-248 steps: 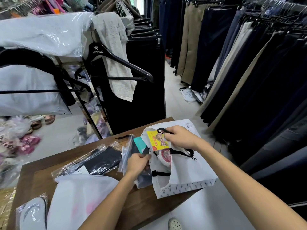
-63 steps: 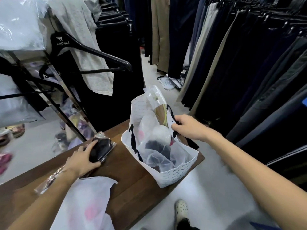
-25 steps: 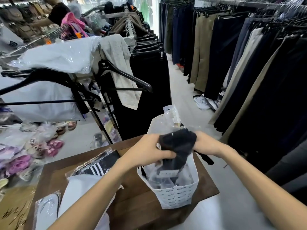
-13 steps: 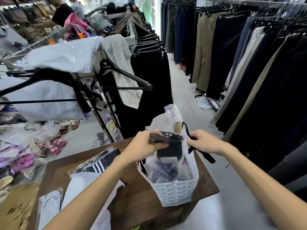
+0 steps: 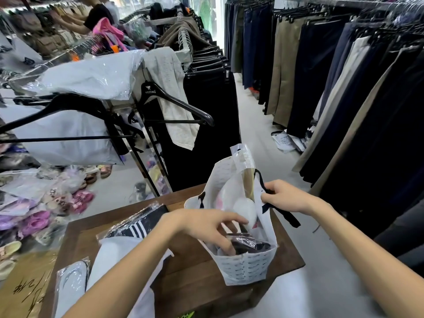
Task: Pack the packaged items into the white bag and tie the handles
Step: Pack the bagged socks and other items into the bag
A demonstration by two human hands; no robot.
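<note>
The white bag with black handles stands upright on the wooden table's right end. Several plastic-wrapped items fill it, a tall clear packet sticking out at the top. My left hand reaches into the bag's mouth, fingers pressing on a dark packaged item lying on top. My right hand pinches the bag's black handle at the right rim and holds that side open. On the table's left lie a black-and-white striped package, a white package and a grey one.
A clothes rack with black hangers and plastic-covered garments stands behind the table. Trousers hang along the right aisle. Packaged slippers pile on the floor at left. A person stands far back left.
My left hand has pushed the dark packaged item down from above the bag's mouth into the bag. My right hand keeps holding the handle.
</note>
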